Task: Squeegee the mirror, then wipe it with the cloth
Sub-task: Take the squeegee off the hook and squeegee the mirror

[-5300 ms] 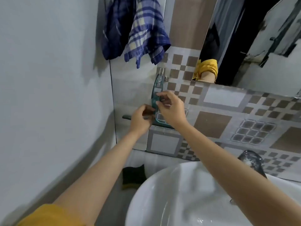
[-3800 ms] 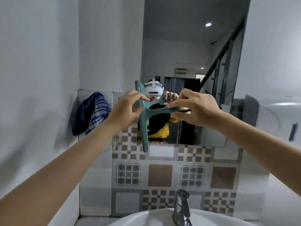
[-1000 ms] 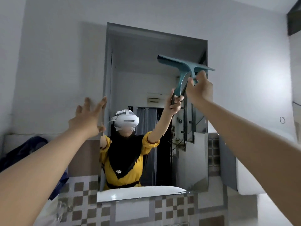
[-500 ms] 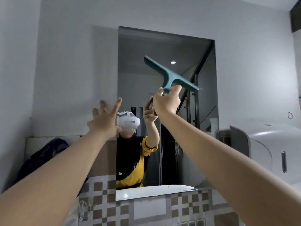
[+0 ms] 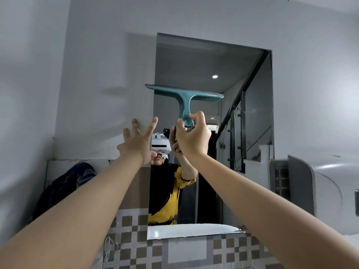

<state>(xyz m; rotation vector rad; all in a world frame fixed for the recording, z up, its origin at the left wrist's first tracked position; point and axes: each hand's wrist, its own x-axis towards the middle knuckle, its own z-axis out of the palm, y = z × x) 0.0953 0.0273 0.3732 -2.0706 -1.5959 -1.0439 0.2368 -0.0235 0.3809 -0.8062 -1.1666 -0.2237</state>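
Note:
A tall frameless mirror [image 5: 242, 78] hangs on the grey wall. My right hand [image 5: 192, 137] grips the handle of a teal squeegee [image 5: 184, 96], whose blade lies level against the glass about a third of the way down, at the mirror's left side. My left hand [image 5: 138, 141] is raised with fingers spread at the mirror's left edge, holding nothing. A blue checked cloth [image 5: 64, 185] hangs on the wall at lower left, partly hidden by my left arm.
Patterned brown and white tiles [image 5: 184, 251] run below the mirror. A white rounded fixture [image 5: 326, 193] sticks out from the wall on the right. A metal hook [image 5: 107, 243] is on the tiles at lower left. The left wall stands close.
The squeegee has swung from tilted to level and shifted left and down on the mirror. My left hand has moved right toward the mirror's edge.

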